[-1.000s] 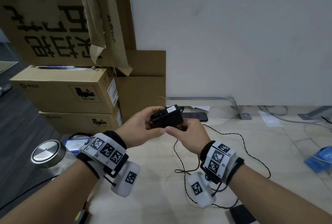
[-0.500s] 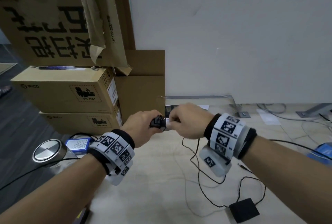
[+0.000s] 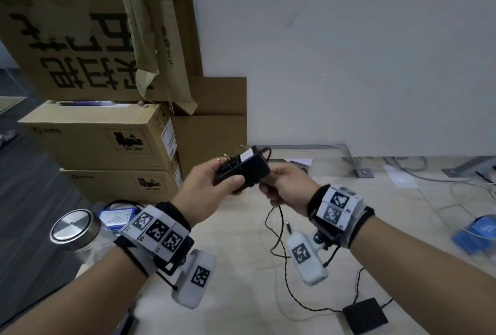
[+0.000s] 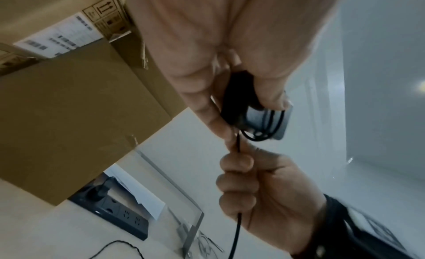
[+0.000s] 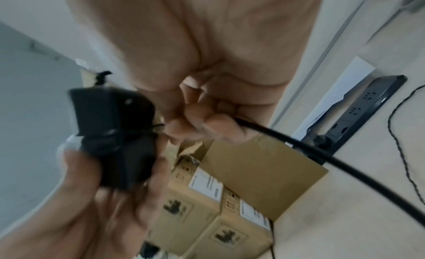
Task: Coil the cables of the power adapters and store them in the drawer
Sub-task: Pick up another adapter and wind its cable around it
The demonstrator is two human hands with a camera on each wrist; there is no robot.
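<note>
Left hand (image 3: 206,187) was curled around the power adapter (image 3: 243,169) above the desk's (image 3: 241,294) back-left corner, right hand (image 3: 288,187) pinching its cable (image 4: 238,144). If that pinch went slack, I reckon the wraps could've sprung loose.

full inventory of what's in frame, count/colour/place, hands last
power adapter: 1, black, held up in front of the boxes
cable: 1, black, a few turns round the adapter, rest hanging to the table
second adapter: 1, black, on the table, near right
cardboard boxes: at least 4, brown, stacked at left
power strip: 1, dark, on the table by the boxes
jar: 1, clear with metal lid, near left
table: 1, light wood
left hand: grips the adapter
right hand: grips the cable
</note>
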